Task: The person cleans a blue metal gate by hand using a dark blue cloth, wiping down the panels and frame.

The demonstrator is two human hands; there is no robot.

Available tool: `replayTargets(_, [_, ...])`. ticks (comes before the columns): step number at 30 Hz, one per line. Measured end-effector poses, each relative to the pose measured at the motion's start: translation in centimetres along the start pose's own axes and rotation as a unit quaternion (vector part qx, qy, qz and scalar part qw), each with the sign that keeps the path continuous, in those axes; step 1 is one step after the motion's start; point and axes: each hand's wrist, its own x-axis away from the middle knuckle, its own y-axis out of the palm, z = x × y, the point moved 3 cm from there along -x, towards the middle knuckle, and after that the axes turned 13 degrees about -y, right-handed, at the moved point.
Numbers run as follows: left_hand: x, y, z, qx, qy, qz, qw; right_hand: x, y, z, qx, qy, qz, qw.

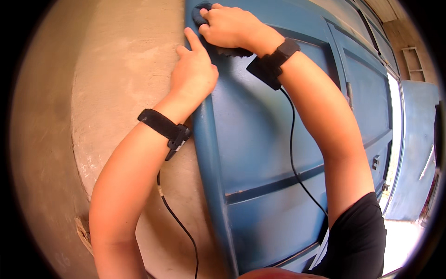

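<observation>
High up at the edge of a blue panelled metal door (251, 139), my right hand (237, 28) is closed on a dark blue cloth (200, 15). The cloth lies against the door's upper left part, mostly covered by my fingers and palm. A dark, shaggy-edged patch shows under the hand; I cannot tell if it belongs to the cloth. Just below and to the left, my left hand (193, 72) rests where the door edge meets the beige wall (125, 69). Its index finger stretches upward, the fingers are apart, and nothing is in it.
Black straps with small boxes sit on both wrists, and a black cable (291, 135) hangs from the right one. Another cable (179, 223) hangs below the left. A door handle (350, 95) and a latch (376, 162) stick out farther right, beside a bright gap.
</observation>
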Motion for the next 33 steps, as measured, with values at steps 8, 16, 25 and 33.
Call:
replayTargets(8, [0.0, -0.1, -0.2, -0.021, -0.015, -0.005, 1.000, 4.9, -0.7, 4.3, 0.046, 0.101, 0.054, 0.992])
replayTargets(16, [0.1, 0.1, 0.8, -0.016, -0.024, -0.014, 0.999, 12.9, -4.5, 19.0, 0.145, 0.330, -0.041, 0.932])
replayTargets(25, [-0.2, 0.3, -0.3, -0.015, -0.013, 0.027, 0.999, 0.9, 0.3, 4.0, 0.149, 0.053, 0.014, 0.987])
replayTargets(33, [-1.9, 0.6, -2.7, 0.023, 0.045, 0.008, 0.999, 0.6, 0.6, 5.0, 0.073, 0.040, 0.049, 0.995])
